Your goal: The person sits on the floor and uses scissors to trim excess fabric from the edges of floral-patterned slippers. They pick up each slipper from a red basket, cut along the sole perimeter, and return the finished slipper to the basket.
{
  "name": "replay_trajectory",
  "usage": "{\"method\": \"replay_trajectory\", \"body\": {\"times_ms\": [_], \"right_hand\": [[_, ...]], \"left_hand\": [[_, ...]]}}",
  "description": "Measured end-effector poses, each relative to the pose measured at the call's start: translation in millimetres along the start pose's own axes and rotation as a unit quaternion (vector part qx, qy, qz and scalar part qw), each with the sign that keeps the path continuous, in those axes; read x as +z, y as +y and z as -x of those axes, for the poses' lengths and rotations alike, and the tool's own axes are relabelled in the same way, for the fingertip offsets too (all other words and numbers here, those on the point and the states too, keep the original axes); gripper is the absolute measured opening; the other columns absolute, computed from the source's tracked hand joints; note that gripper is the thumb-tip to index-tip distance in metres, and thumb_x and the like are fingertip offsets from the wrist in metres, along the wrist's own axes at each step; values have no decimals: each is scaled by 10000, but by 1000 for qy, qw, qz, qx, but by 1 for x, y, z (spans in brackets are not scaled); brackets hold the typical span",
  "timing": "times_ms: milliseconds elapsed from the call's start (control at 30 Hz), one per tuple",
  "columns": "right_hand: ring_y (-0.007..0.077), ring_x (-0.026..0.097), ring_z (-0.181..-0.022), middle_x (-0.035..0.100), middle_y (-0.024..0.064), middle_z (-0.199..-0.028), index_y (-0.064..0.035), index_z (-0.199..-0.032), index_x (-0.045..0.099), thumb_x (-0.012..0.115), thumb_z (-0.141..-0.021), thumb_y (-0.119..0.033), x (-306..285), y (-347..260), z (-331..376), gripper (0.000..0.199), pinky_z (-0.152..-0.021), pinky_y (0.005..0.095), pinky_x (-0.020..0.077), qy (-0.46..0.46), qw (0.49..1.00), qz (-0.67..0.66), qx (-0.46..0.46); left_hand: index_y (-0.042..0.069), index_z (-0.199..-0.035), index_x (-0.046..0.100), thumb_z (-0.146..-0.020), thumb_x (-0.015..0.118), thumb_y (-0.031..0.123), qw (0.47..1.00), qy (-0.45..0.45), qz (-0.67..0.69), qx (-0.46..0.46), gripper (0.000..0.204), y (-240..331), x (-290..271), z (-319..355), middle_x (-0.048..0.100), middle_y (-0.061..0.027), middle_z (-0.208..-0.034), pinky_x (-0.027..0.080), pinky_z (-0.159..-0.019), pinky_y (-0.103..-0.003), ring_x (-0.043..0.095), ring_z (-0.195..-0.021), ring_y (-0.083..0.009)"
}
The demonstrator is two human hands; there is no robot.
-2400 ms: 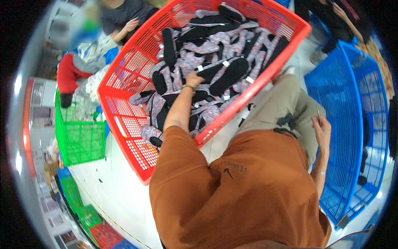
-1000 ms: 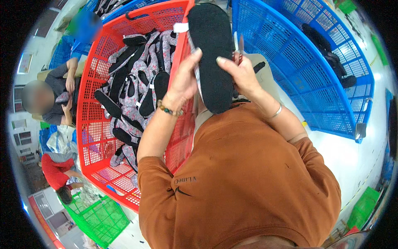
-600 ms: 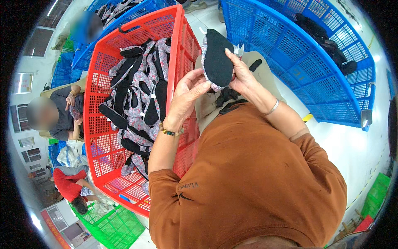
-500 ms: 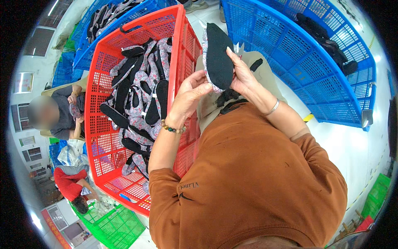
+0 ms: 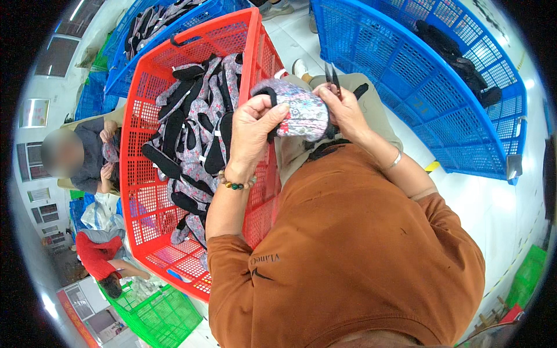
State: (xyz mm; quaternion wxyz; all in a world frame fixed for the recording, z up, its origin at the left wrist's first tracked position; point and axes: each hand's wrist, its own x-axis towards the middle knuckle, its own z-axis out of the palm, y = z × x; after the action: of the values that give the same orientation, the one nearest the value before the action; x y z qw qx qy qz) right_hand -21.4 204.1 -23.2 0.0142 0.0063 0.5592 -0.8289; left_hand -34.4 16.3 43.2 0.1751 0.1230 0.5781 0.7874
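Patterned fabric slipper (image 5: 299, 113) held up over the lap, just beside the right rim of the red basket (image 5: 139, 191), between both hands. Left hand (image 5: 255, 130): grip closed around the slipper's left end, thumb over the patterned top, fingers curled beneath. Right hand (image 5: 345, 107): grip pinching the slipper's right edge while also carrying small scissors (image 5: 332, 78), blades pointing up and away from the body.

Handling, as judged from the view: light, soft and pliable; upper bending and bulging under the fingers, so no stiff shell to rely on. Cloth surface likely to give good friction, little risk of slipping. Not fragile, yet easily snagged or nicked by the scissor tips so close to the fabric. Best hold at the two ends or along the dark sole edge, where the material looks firmer, leaving the patterned upper free.

Heap of similar slippers (image 5: 194, 139), dark soles and grey floral uppers, filling the far half of the red basket. Blue basket (image 5: 441, 98) to the right, holding a few dark pieces near its far corner. Another person (image 5: 87, 151) seated beyond the left rim of the red basket.
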Motion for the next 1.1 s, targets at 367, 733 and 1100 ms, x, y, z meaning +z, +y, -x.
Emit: {"method": "replay_trajectory", "body": {"times_ms": [367,733,1100], "right_hand": [[34,321,-519,446,-20,-764,-59,-846,566,768,-675,-253,-10,-40,31,328,-460,197,264,-218,938,246,-109],[120,401,-555,468,36,-702,-26,-795,542,729,-709,-334,7,-20,38,370,-490,269,333,-279,925,246,-78],[293,508,-703,504,142,-771,12,-846,537,572,-830,-246,-22,-28,46,261,-611,353,404,-269,848,430,-153]], "left_hand": [[-26,-1006,587,-798,650,183,987,-121,62,-80,302,-1,0,7,629,-47,-905,441,-776,-234,574,-831,-91],[-36,-1043,591,-604,795,89,944,-271,-173,-78,500,27,-17,21,627,-63,-980,434,-846,-260,567,-912,-110],[18,-953,523,-593,807,63,950,-252,62,-174,460,-35,-34,26,615,-28,-870,455,-704,-198,573,-797,-74]]}}
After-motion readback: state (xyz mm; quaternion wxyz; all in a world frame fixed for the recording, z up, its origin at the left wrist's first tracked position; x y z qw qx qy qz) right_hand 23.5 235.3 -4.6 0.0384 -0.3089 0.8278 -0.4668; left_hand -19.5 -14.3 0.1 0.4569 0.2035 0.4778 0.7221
